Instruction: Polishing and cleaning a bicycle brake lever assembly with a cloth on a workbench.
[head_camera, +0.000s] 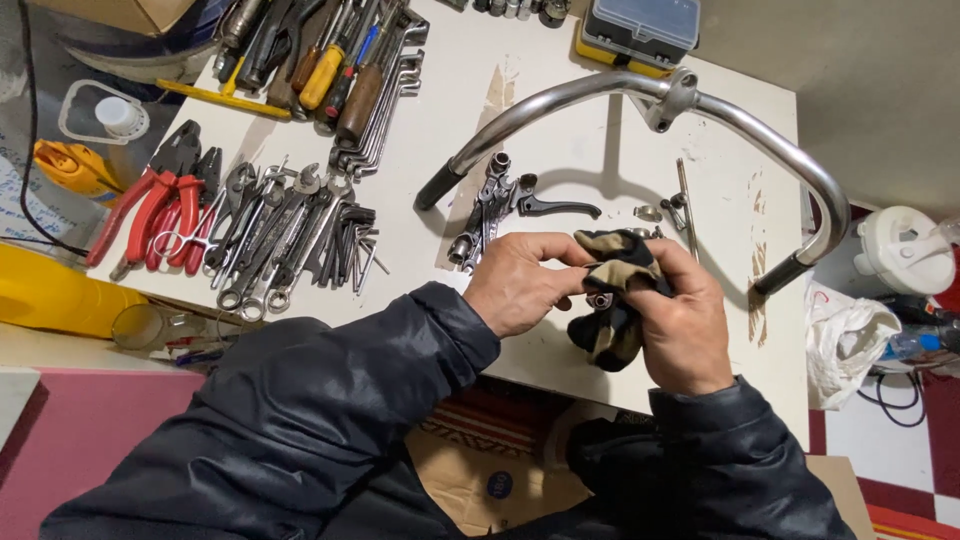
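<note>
My left hand (522, 283) pinches a small round metal part (599, 299) at its fingertips. My right hand (685, 325) grips a camouflage-patterned rag (612, 330) that is wrapped around that part. Both hands are held over the near edge of the white table (560, 360). Just beyond them lie a black brake lever (553, 207), a cluster of small wrenches and sockets (484, 212) and loose bolts (672, 208). A curved chrome handlebar (760, 135) spans the table behind them.
Rows of spanners and hex keys (290, 235), red-handled pliers (150, 205) and screwdrivers (330, 60) fill the table's left side. A lidded plastic parts box (640, 28) stands at the back. A white jug (905, 250) and plastic bag (845, 340) sit right; cardboard (480, 480) lies below.
</note>
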